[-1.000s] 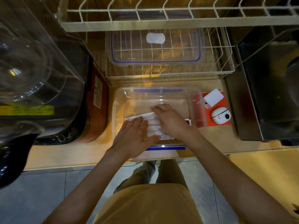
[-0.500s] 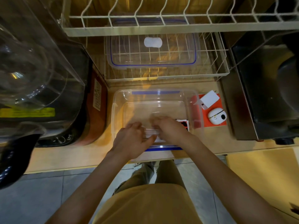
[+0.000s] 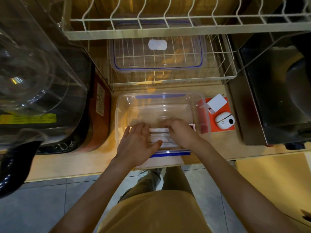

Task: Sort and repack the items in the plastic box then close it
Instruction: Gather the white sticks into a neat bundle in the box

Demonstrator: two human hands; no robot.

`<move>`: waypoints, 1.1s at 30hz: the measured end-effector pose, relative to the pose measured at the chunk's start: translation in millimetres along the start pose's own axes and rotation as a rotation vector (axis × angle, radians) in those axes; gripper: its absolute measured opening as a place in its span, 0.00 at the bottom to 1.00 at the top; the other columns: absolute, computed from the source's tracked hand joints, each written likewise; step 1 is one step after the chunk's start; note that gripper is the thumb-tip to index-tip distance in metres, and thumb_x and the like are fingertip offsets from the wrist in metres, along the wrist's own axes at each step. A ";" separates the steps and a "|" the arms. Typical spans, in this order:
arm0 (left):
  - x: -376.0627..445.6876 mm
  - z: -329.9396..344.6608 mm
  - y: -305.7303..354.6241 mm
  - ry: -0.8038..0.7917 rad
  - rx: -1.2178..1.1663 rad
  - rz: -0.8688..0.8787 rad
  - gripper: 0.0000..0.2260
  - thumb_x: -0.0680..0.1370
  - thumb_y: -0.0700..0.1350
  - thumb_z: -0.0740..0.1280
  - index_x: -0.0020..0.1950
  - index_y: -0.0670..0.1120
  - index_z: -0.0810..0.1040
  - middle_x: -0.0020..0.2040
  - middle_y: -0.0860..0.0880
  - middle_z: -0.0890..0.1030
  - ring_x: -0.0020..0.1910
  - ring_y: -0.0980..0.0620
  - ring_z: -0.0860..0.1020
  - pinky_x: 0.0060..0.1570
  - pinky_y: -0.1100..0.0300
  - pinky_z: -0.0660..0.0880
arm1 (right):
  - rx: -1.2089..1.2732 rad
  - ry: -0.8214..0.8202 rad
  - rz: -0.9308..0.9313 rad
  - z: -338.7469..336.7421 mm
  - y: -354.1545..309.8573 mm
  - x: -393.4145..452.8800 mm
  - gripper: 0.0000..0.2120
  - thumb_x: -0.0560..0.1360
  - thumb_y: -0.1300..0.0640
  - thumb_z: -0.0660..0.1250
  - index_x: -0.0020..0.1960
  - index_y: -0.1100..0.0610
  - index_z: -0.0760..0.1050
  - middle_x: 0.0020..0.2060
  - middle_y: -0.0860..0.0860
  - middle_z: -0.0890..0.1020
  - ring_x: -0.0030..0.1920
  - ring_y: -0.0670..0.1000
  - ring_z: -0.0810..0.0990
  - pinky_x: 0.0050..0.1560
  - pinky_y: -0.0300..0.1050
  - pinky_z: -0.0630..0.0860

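Note:
A clear plastic box (image 3: 121, 105) with blue clips stands open on the wooden counter in front of me. Inside it, against the near wall, lies a stack of flat white packets (image 3: 159, 132). My left hand (image 3: 137, 145) and my right hand (image 3: 180, 132) are both in the box, pressed against the two ends of that stack. A small red and black item (image 3: 192, 126) peeks out by my right hand. The box's clear lid (image 3: 158, 52) with a blue seal rests on the wire dish rack behind.
Right of the box, an orange card (image 3: 224, 106) carries a white charger (image 3: 216, 103) and a white earbud case (image 3: 224, 121). A dark appliance with a clear jug (image 3: 33, 78) crowds the left. A steel appliance (image 3: 269, 91) stands right. The upper rack shelf (image 3: 168, 31) overhangs.
The hands drew the white stack from the middle of the box back against its near wall and squeezed it together from both ends.

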State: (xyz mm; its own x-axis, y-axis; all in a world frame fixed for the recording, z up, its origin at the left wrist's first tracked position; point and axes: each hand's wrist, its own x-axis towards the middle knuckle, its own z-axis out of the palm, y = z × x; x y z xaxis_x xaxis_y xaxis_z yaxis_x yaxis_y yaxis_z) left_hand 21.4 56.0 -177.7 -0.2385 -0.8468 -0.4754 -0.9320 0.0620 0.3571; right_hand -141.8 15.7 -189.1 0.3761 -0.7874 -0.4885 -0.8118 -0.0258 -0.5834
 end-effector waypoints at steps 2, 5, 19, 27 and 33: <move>0.5 1.3 -0.3 -0.006 -0.001 -0.004 0.32 0.76 0.62 0.53 0.75 0.47 0.53 0.77 0.47 0.56 0.76 0.50 0.52 0.75 0.52 0.46 | -0.034 0.002 -0.028 5.9 -2.5 2.9 0.20 0.74 0.68 0.59 0.65 0.59 0.72 0.61 0.58 0.77 0.61 0.56 0.74 0.64 0.50 0.71; 2.1 2.3 -1.3 -0.051 -0.003 -0.009 0.32 0.77 0.62 0.53 0.75 0.46 0.51 0.78 0.48 0.53 0.77 0.52 0.48 0.75 0.52 0.43 | -0.184 -0.014 -0.049 10.2 -7.0 5.7 0.20 0.75 0.65 0.59 0.67 0.58 0.69 0.65 0.57 0.74 0.65 0.57 0.70 0.66 0.47 0.64; 2.3 4.8 -2.9 0.017 0.025 -0.018 0.37 0.67 0.67 0.42 0.65 0.49 0.70 0.67 0.48 0.74 0.66 0.49 0.70 0.64 0.52 0.65 | -0.230 -0.017 -0.088 17.7 -10.7 12.0 0.16 0.72 0.66 0.62 0.59 0.58 0.74 0.60 0.57 0.77 0.62 0.57 0.73 0.61 0.53 0.72; 1.4 1.7 -2.0 0.013 0.014 -0.021 0.36 0.68 0.68 0.44 0.68 0.49 0.66 0.69 0.49 0.69 0.69 0.49 0.65 0.68 0.50 0.61 | 0.100 0.099 0.054 -11.6 1.2 -0.6 0.20 0.74 0.72 0.58 0.63 0.59 0.74 0.60 0.56 0.78 0.61 0.54 0.75 0.64 0.44 0.71; 2.9 1.8 -2.1 -0.004 -0.003 -0.002 0.27 0.75 0.63 0.53 0.70 0.49 0.64 0.71 0.49 0.67 0.70 0.49 0.64 0.69 0.50 0.59 | 0.295 0.125 0.155 -23.4 7.5 -8.3 0.17 0.77 0.69 0.56 0.61 0.58 0.75 0.61 0.54 0.78 0.62 0.52 0.75 0.67 0.49 0.71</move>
State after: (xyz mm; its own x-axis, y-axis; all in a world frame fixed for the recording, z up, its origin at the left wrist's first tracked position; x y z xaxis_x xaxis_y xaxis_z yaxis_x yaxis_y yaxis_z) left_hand 22.2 54.3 -181.3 -0.2376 -0.8450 -0.4791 -0.9317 0.0588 0.3583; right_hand -161.5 7.6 -174.3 0.1866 -0.8378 -0.5132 -0.6842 0.2641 -0.6798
